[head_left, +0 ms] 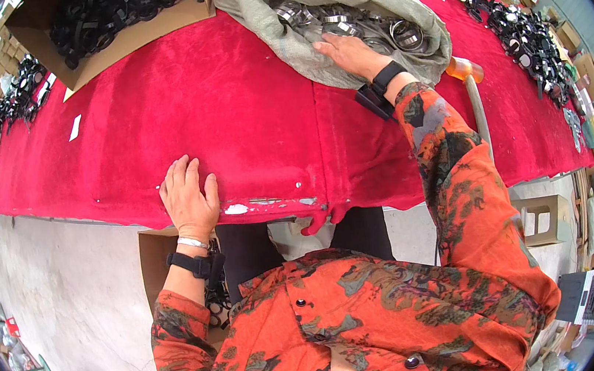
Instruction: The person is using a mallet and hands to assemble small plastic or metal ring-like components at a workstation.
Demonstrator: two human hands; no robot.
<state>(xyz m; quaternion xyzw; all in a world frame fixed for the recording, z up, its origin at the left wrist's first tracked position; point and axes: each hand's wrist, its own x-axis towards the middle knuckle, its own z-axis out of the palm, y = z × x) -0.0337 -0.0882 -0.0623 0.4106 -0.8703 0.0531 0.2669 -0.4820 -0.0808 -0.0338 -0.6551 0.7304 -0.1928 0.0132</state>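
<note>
My left hand [191, 201] lies flat on the red cloth [229, 119] near the table's front edge, fingers stretched out and nothing in them. At the far side, my right hand [351, 54] reaches into the mouth of a grey-green woven sack [259, 30]. Its fingers look extended over the near side of the opening, and I see nothing held in them. Shiny metal rings [340, 26] fill the sack, some with clear plastic about them. One larger ring [406, 35] lies to the right of this hand.
A cardboard box [145, 37] of black ring-shaped parts [112, 11] stands at the far left. Beside the sack lies a hammer with an orange head [462, 69]. More black parts [528, 46] are heaped at the right. Below the table is another open box [158, 258].
</note>
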